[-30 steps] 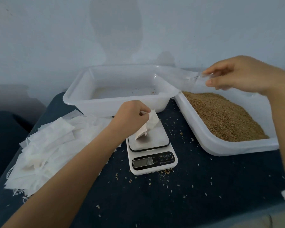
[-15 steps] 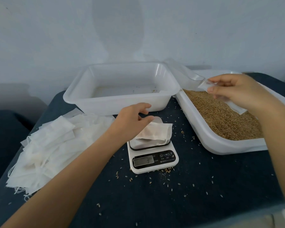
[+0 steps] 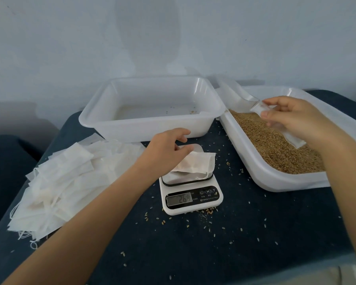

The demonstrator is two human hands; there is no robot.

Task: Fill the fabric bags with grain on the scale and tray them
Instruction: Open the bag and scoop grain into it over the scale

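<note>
A white fabric bag (image 3: 195, 163) lies flat on the platform of the small white scale (image 3: 191, 197), whose display shows digits. My left hand (image 3: 167, 149) hovers over the bag's left end; the thumb touches it and the fingers are relaxed and lifted. My right hand (image 3: 296, 120) grips the handle of a translucent plastic scoop (image 3: 236, 95) over the brown grain (image 3: 275, 145) in the right white tray (image 3: 275, 179). The scoop's mouth points up and left, near the tray's far corner.
A nearly empty white tray (image 3: 152, 128) stands behind the scale. A loose pile of empty fabric bags (image 3: 66, 182) covers the left of the dark blue table. Spilled grains are scattered around the scale. A pale wall stands close behind the trays.
My left hand laid the bag flat on the scale and loosened its fingers. My right hand came down with the scoop from above the trays to just over the grain.
</note>
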